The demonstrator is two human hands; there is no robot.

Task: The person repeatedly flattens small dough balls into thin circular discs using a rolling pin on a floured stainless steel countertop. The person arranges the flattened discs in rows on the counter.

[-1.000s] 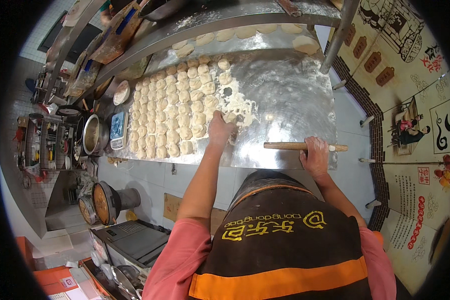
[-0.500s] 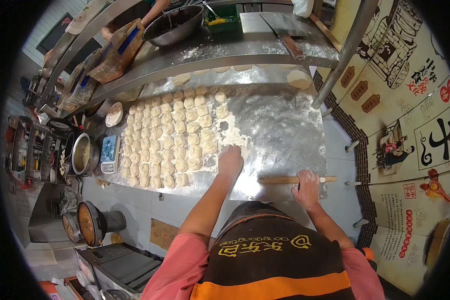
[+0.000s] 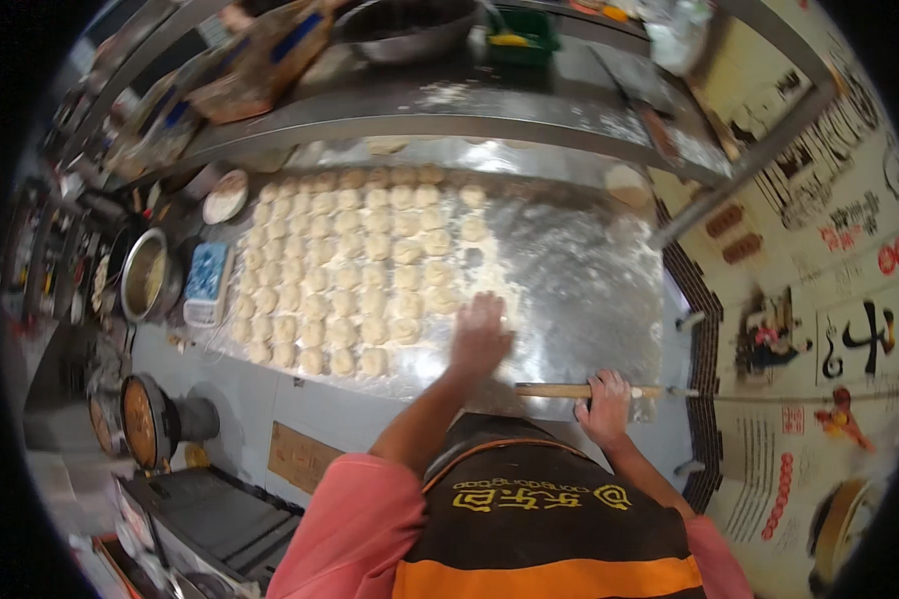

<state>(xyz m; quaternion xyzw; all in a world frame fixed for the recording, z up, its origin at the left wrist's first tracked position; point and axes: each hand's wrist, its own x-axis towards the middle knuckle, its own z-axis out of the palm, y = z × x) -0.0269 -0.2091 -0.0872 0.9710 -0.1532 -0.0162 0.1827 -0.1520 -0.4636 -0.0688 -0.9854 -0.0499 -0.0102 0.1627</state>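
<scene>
Rows of pale dough pieces [image 3: 345,275] cover the left and middle of a floured metal worktable [image 3: 579,290]. My left hand [image 3: 482,334] lies palm down beside their right-hand side, fingers stretched out over the scattered flour [image 3: 482,275]. Anything under that palm is hidden. Near the table's front edge, a wooden rolling pin [image 3: 547,390] lies crosswise. My right hand [image 3: 605,407] is closed around it, towards its right end.
A raised metal shelf [image 3: 370,112] crosses the back, bearing a large dark bowl [image 3: 407,35], a green container [image 3: 522,38] and a cleaver-like tool [image 3: 654,130]. A scale [image 3: 207,283] and a metal pot [image 3: 148,275] stand left. A post [image 3: 744,165] rises at right.
My left hand has gone from bunched to flat with its fingers extended, staying by the flour. My right hand keeps hold of the rolling pin. The whole view has shifted and tilted slightly.
</scene>
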